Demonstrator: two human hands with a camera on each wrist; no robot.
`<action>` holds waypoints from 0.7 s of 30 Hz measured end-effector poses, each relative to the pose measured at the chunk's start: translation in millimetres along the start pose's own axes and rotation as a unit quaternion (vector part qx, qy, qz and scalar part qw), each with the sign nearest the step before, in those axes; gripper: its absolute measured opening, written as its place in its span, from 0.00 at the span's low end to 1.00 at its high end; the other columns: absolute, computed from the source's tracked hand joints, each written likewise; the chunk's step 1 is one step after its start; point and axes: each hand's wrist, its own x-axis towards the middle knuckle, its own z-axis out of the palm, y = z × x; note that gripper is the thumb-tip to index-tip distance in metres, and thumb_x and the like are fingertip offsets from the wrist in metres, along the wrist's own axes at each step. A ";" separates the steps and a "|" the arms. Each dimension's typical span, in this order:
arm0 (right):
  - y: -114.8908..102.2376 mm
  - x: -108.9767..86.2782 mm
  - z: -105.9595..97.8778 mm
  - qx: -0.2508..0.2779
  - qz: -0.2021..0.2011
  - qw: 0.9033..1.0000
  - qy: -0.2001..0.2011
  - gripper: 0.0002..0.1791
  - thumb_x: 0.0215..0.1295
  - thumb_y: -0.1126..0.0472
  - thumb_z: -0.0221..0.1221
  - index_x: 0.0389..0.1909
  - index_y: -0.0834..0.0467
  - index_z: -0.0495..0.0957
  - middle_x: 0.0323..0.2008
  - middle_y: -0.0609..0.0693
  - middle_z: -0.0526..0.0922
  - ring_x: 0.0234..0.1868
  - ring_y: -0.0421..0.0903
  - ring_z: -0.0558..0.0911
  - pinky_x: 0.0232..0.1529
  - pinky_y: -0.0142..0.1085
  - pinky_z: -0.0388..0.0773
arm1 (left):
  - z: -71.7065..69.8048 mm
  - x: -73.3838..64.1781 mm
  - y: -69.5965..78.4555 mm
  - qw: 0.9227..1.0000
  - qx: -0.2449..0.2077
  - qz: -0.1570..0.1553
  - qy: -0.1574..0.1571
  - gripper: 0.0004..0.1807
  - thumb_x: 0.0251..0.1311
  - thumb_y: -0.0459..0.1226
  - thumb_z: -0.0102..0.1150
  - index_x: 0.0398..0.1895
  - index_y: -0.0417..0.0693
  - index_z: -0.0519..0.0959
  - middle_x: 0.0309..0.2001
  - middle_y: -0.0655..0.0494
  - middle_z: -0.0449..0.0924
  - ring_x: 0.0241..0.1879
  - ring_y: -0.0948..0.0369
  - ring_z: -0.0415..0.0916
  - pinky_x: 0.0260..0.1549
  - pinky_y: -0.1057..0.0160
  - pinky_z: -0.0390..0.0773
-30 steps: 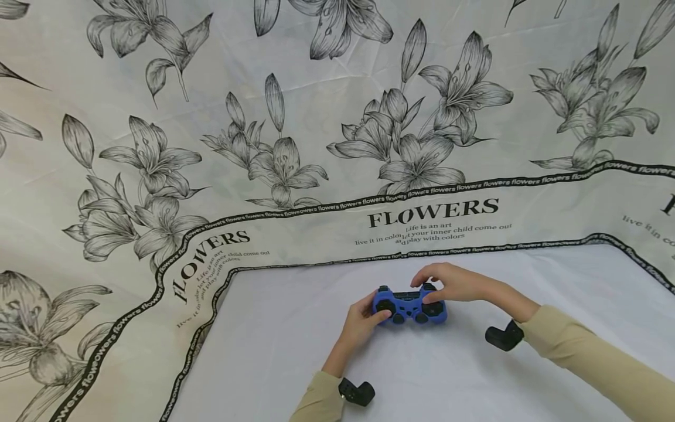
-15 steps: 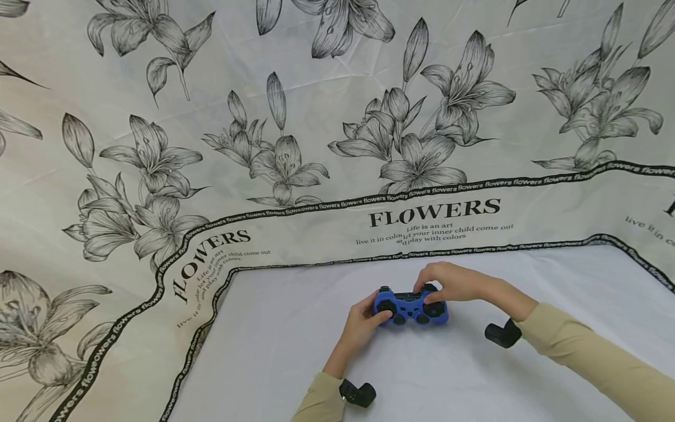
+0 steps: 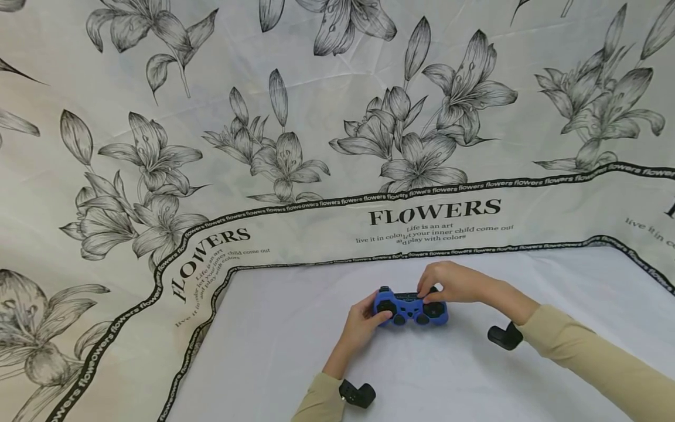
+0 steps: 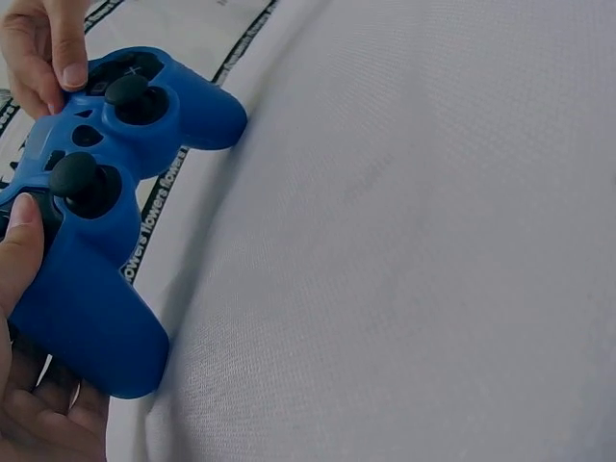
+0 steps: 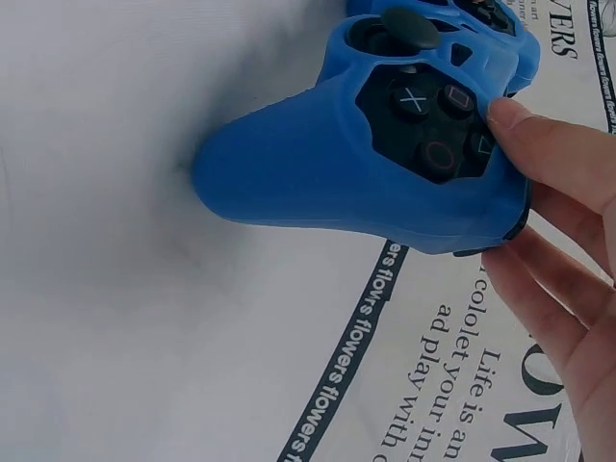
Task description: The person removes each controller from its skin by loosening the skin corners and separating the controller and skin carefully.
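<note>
A blue game controller [image 3: 410,306] with black sticks and buttons is held between both hands over the white cloth. My left hand [image 3: 360,323] grips its left side; in the left wrist view the thumb [image 4: 21,241] lies on the direction pad and the other fingers are under the handle. At the upper right edge, my right hand [image 3: 454,282] pinches the controller. In the right wrist view its thumb [image 5: 515,120] is on the face beside the square and triangle buttons, with fingers at the shoulder buttons. The right handle [image 5: 279,164] sticks out free of the hand.
White cloth [image 3: 263,351] covers the surface below. Behind it rises a cloth printed with lilies and lettering, edged by a black band [image 3: 337,262]. A small black camera is worn on the left wrist [image 3: 358,394] and another on the right wrist [image 3: 505,336].
My right index finger, raised above the right shoulder earlier, has come down to the controller's top edge, and the right hand now pinches there. Left hand and controller stay nearly still.
</note>
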 end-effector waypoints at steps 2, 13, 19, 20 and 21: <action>0.6 0.0 0.9 -0.005 -0.017 1.000 0.009 0.04 0.55 0.61 0.68 0.32 0.52 0.88 0.36 0.42 0.86 0.40 0.40 0.82 0.43 0.35 0.81 | -0.2 0.2 -0.7 1.000 0.006 -0.002 0.000 0.33 0.61 0.38 0.62 0.67 0.33 0.64 0.65 0.39 0.69 0.64 0.50 0.70 0.60 0.58 0.72; -4.1 2.2 1.3 -0.057 -0.021 0.998 0.008 0.04 0.54 0.62 0.68 0.30 0.50 0.85 0.31 0.38 0.84 0.36 0.37 0.80 0.39 0.31 0.80 | 1.6 1.9 0.1 1.000 0.020 -0.007 0.003 0.33 0.62 0.40 0.62 0.67 0.35 0.66 0.63 0.41 0.72 0.62 0.52 0.72 0.59 0.61 0.73; -5.3 -2.2 10.1 -0.098 -0.053 0.992 0.055 0.08 0.52 0.61 0.69 0.35 0.53 0.87 0.33 0.42 0.84 0.36 0.38 0.80 0.37 0.30 0.80 | 0.7 1.8 -0.6 1.000 0.023 -0.007 0.005 0.33 0.61 0.40 0.62 0.66 0.35 0.66 0.62 0.41 0.73 0.61 0.52 0.73 0.58 0.61 0.74; -5.3 -3.0 11.2 -0.102 -0.058 0.991 0.065 0.08 0.52 0.61 0.70 0.35 0.53 0.87 0.33 0.43 0.84 0.36 0.38 0.80 0.37 0.30 0.80 | 0.6 1.7 -0.7 1.000 0.023 -0.008 0.005 0.33 0.61 0.40 0.62 0.66 0.34 0.66 0.62 0.41 0.73 0.61 0.52 0.73 0.58 0.61 0.74; -4.9 -3.7 12.1 -0.103 -0.062 0.990 0.070 0.09 0.52 0.61 0.70 0.36 0.53 0.87 0.33 0.43 0.84 0.36 0.38 0.80 0.36 0.30 0.80 | 0.5 1.8 -1.0 1.000 0.023 -0.010 0.005 0.33 0.61 0.40 0.62 0.66 0.34 0.66 0.62 0.41 0.73 0.61 0.52 0.74 0.57 0.61 0.74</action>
